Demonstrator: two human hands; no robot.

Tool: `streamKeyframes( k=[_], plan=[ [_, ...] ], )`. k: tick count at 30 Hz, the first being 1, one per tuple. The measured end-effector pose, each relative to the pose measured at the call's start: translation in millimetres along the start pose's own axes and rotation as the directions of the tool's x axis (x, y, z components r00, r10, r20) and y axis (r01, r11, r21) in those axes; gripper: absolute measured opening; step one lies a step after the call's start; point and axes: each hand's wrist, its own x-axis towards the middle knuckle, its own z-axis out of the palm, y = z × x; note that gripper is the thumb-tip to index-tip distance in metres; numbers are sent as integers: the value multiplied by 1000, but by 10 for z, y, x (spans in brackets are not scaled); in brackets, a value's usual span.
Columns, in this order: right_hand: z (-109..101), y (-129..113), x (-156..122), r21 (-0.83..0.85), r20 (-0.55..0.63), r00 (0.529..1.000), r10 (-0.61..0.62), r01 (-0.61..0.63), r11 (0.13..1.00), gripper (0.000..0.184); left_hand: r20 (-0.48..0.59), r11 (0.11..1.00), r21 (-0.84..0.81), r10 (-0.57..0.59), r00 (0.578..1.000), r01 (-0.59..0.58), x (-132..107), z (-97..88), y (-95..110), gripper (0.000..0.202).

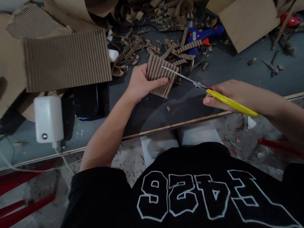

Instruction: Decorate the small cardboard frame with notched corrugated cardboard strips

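My left hand (140, 82) grips a small piece of corrugated cardboard (160, 68), with the thumb lying across its ridged face. In my right hand (228, 91) is a pair of scissors (226, 103) with yellow handles. Their metal blades point up and left, and the tips lie over the right part of the cardboard piece. The blades look close together; whether they touch the cardboard I cannot tell. Curled strips of corrugated cardboard (180, 53) lie just beyond the piece.
A blue glue gun (204, 33) lies behind the strips. Flat cardboard (250, 15) is at the back right. A larger corrugated sheet (66, 59), a white charger (49, 119) with a cable and a black phone (87, 101) are on the left. Scraps litter the dark table (141, 117).
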Motion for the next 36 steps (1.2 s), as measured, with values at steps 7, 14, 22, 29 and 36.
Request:
streamKeyframes(
  k=[7,14,22,29,36],
  plan=[
    [3,-64,43,-131,17,995,94,-91,987,79,24,998,-54,-23,999,25,-6,48,-5,88],
    [126,-17,55,-142,-67,987,148,-156,977,75,8,991,-123,-60,998,61,-21,73,3,89],
    [-4,-128,56,-102,-2,990,143,-143,984,81,60,980,-178,-85,995,94,-77,204,64,76],
    [8,-186,100,-144,-37,992,120,-124,982,80,25,984,-159,-76,997,79,-93,220,51,78],
    [15,-172,63,-182,-53,995,80,-89,979,80,44,982,-172,-77,996,84,-108,209,82,78]
  ],
)
